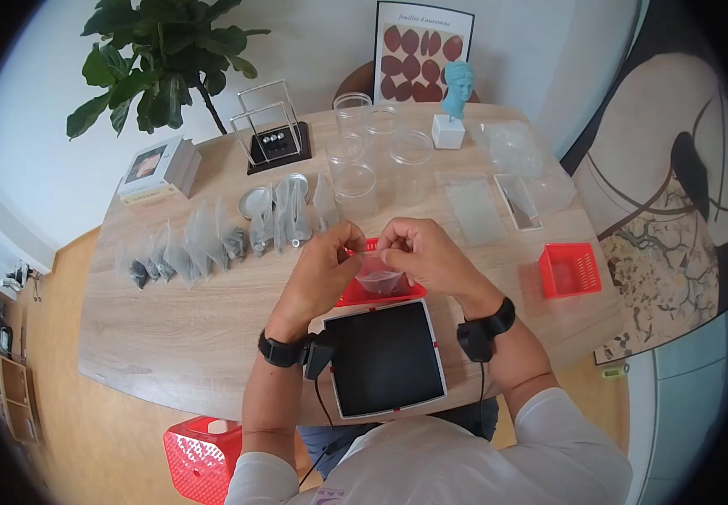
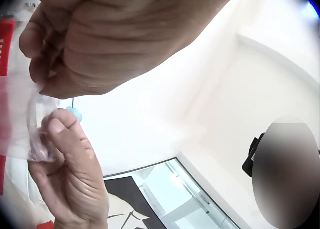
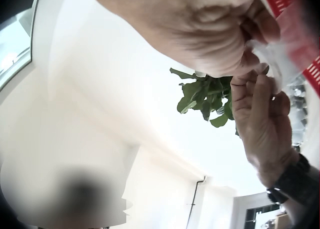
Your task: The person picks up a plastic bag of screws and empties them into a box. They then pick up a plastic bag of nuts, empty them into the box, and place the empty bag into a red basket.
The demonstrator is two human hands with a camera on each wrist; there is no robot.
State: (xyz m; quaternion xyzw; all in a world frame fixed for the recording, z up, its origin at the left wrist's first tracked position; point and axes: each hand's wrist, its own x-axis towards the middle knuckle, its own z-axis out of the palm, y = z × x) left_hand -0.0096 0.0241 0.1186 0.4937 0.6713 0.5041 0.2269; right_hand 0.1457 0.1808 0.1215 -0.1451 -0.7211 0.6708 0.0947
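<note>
Both hands pinch the mouth of a small clear plastic bag [image 1: 378, 278] at the middle of the table. My left hand [image 1: 323, 271] has its thumb and fingers on the left side of the opening. On the opposite side my right hand [image 1: 433, 255] grips the edge the same way. The bag hangs over a red basket [image 1: 349, 297], overlapping it in the head view. In the left wrist view the bag [image 2: 15, 119] stretches between the fingertips of both hands; in the right wrist view its rim [image 3: 277, 69] looks loose and rounded.
A black panel with a white frame [image 1: 387, 360] lies nearest me. Filled clear bags [image 1: 200, 248] line the left, with clear jars [image 1: 355, 181] behind. Flat bags [image 1: 475, 212] and another red basket [image 1: 570, 282] are right. A Newton's cradle [image 1: 275, 143] and blue bust [image 1: 458, 88] stand farther back.
</note>
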